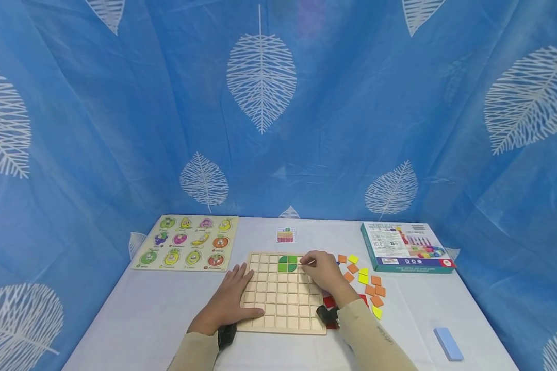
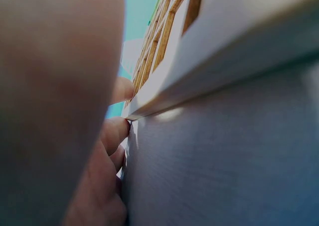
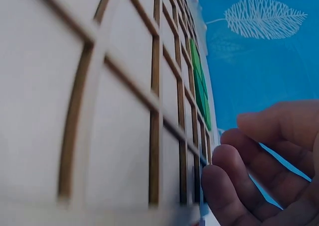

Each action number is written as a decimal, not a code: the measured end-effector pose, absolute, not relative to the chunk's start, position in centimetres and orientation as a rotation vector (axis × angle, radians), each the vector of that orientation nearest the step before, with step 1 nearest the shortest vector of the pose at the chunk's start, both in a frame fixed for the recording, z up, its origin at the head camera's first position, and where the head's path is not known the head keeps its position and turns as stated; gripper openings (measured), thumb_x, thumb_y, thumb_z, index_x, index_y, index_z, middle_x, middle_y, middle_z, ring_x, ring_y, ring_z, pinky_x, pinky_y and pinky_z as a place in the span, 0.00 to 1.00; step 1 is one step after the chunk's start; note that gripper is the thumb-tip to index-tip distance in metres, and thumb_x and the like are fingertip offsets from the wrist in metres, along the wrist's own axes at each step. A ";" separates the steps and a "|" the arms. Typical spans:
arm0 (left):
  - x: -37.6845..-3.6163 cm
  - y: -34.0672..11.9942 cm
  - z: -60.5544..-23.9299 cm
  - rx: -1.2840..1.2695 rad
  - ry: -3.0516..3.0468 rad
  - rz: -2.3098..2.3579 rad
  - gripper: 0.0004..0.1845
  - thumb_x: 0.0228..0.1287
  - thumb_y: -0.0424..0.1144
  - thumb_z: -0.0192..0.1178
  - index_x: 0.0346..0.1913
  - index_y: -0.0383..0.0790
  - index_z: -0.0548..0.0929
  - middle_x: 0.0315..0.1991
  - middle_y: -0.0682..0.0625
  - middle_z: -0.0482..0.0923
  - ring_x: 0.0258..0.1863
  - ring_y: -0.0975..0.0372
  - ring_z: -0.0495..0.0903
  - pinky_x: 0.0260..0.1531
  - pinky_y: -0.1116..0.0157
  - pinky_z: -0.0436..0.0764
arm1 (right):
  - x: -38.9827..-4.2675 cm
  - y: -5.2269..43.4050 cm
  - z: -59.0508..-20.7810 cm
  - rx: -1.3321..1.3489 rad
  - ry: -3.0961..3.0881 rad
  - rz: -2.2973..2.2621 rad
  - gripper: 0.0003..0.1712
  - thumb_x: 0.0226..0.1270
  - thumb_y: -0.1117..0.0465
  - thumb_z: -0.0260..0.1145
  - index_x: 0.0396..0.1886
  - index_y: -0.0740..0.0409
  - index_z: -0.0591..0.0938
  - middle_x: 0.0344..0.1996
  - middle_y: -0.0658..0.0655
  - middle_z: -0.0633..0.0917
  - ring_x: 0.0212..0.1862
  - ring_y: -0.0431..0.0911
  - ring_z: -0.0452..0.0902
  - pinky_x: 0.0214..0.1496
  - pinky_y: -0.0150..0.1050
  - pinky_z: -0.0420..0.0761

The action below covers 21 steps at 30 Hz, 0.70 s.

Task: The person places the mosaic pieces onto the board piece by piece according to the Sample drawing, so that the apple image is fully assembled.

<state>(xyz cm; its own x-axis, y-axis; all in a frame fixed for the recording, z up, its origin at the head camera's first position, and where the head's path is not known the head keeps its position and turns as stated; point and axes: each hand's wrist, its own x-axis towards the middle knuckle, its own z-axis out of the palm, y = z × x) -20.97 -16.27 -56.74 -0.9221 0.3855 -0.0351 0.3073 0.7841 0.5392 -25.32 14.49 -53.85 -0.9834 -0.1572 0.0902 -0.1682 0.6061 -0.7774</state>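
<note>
A wooden grid board lies on the table, with several green tiles set together near its far edge. My left hand rests along the board's left side, fingers straight and thumb over the near-left corner. In the left wrist view, fingertips touch the board's rim. Bent fingers of my right hand reach down at the far-right part of the board, beside the green tiles. In the right wrist view its fingertips are right at the grid; I cannot tell whether they pinch a tile.
Loose orange tiles, yellow tiles and red tiles lie right of the board. Behind it is a small picture card. A fruit puzzle board lies left, a boxed set right, and a blue block near right.
</note>
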 end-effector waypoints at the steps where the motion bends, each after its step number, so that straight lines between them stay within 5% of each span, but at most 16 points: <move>1: -21.0 -16.3 -56.7 0.552 2.830 0.819 0.64 0.50 0.75 0.70 0.81 0.36 0.64 0.83 0.38 0.51 0.83 0.45 0.43 0.79 0.45 0.45 | -25.2 14.8 -53.9 0.288 -2.805 1.360 0.04 0.70 0.66 0.73 0.42 0.54 0.90 0.37 0.47 0.88 0.38 0.43 0.84 0.41 0.45 0.85; 21: -21.0 -16.3 -56.8 0.562 2.832 0.804 0.64 0.51 0.75 0.70 0.81 0.36 0.64 0.83 0.38 0.50 0.83 0.45 0.43 0.79 0.45 0.44 | -25.0 20.4 -53.7 0.203 -2.816 1.377 0.07 0.72 0.63 0.73 0.47 0.57 0.89 0.34 0.47 0.86 0.36 0.44 0.82 0.40 0.43 0.85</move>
<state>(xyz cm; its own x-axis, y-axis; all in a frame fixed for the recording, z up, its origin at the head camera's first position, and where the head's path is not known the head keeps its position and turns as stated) -20.99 -16.27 -56.81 -0.9197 0.3911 -0.0358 0.3140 0.7869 0.5313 -25.02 20.39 -53.69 -0.9917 -0.1155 0.0568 -0.1158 0.6075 -0.7858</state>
